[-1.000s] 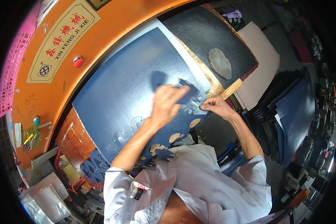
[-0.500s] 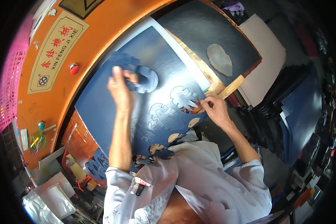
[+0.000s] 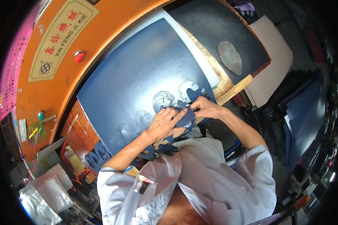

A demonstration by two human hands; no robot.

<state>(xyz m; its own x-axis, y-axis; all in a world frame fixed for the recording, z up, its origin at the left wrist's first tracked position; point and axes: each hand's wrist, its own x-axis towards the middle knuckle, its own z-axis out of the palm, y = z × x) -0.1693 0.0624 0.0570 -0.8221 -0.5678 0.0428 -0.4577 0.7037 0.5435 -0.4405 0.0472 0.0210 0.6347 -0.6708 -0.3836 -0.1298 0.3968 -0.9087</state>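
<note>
A dark blue sheet [image 3: 127,71] lies in front of me, with curved, hooked outlines cut along its near side. My left hand [image 3: 163,123] is over these cuts, its thumb and index finger closing on a dark blue cut piece [image 3: 185,117]. From the other side, my right hand [image 3: 208,109] pinches the same piece, its fingers curled at the edge. Just beyond my left fingers, a C-shaped cut-out [image 3: 162,98] shows several layered edges. Another curved cut-out [image 3: 187,89] is above my right hand. My fingers partly hide the held piece.
An orange machine panel [image 3: 69,78] with a red button [image 3: 79,56] rises on the left. Far right of the sheet, a flat grey stone-like piece [image 3: 230,57] rests on a black board [image 3: 202,33]. Blue sheets [image 3: 308,116] are stacked at the right.
My left hand has come down and right from the upper sheet, where it carried a blurred blue-grey piece. Both hands now meet at the near cuts; my right hand has shifted slightly left.
</note>
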